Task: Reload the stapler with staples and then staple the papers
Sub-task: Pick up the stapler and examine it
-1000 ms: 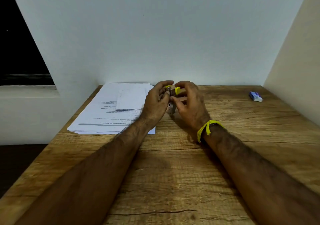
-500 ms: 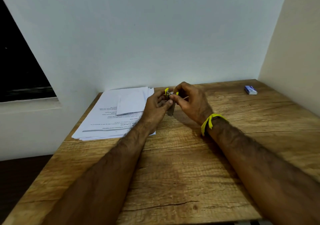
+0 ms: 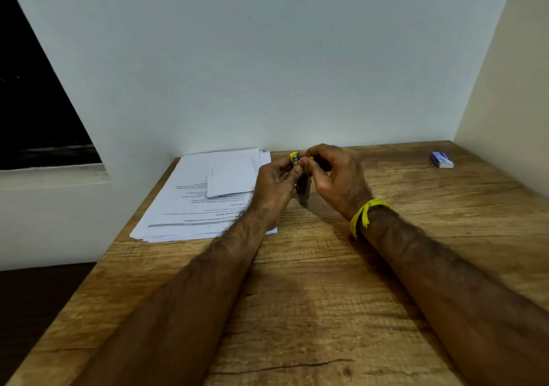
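stapler [image 3: 303, 186] between left hand [image 3: 274, 186] and right hand [image 3: 337, 177]

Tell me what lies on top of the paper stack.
A smaller folded sheet lies on the paper stack, toward its far right. The left hand, gripping the stapler, and its forearm cover the stack's right edge; anything beneath them cannot be seen.

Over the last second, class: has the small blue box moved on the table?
No. The small blue box lies in the same spot by the right wall, near the table's far corner; only the head camera shifted.
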